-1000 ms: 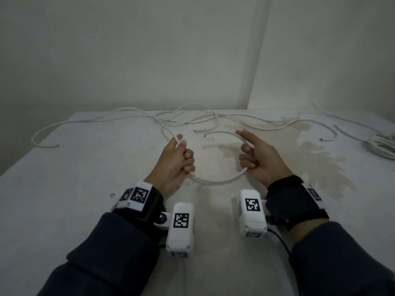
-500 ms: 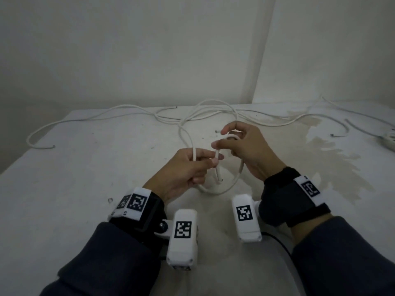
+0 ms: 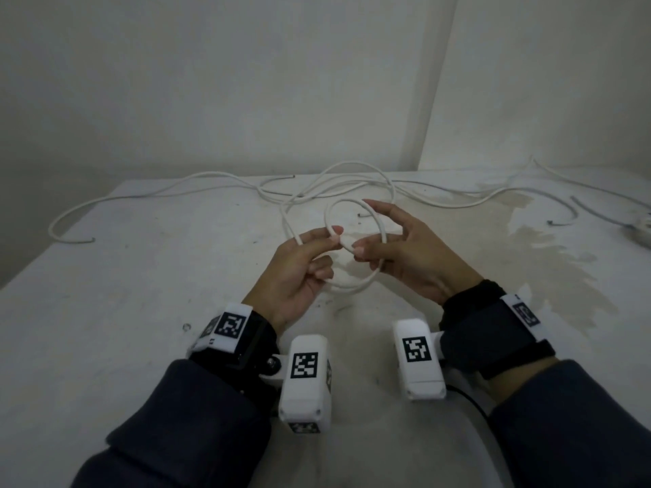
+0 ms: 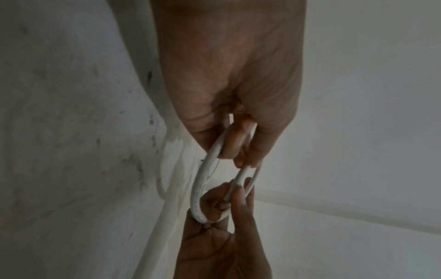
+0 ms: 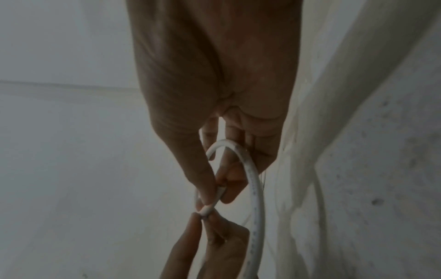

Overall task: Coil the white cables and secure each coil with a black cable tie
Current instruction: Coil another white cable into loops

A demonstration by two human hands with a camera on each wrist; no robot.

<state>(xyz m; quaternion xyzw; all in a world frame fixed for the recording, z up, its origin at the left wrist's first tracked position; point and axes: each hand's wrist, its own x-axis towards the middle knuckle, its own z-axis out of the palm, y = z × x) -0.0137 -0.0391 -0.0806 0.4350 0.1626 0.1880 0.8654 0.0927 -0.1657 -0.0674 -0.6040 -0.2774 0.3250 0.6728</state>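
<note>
A white cable [image 3: 352,202] forms a small round coil of about two loops above the table's middle, between my hands. My left hand [image 3: 310,255] pinches the coil's left side between thumb and forefinger; the cable [image 4: 203,175] arcs out below its fingers. My right hand [image 3: 391,241] pinches the same coil [image 5: 253,181] just right of that spot with thumb and middle finger, its forefinger stretched out over the loop. The rest of the cable trails away toward the back of the table. No black cable tie shows in any view.
More white cable [image 3: 197,181] sprawls in loose curves across the back of the white table [image 3: 105,311], one end at the far left [image 3: 70,239]. Another bundle of cable [image 3: 641,230] lies at the right edge. Walls stand close behind. A stain [image 3: 549,248] marks the right side.
Both hands have risen and come together. The single open arc of a second ago has been wound into a closed round coil, now held up by both hands.
</note>
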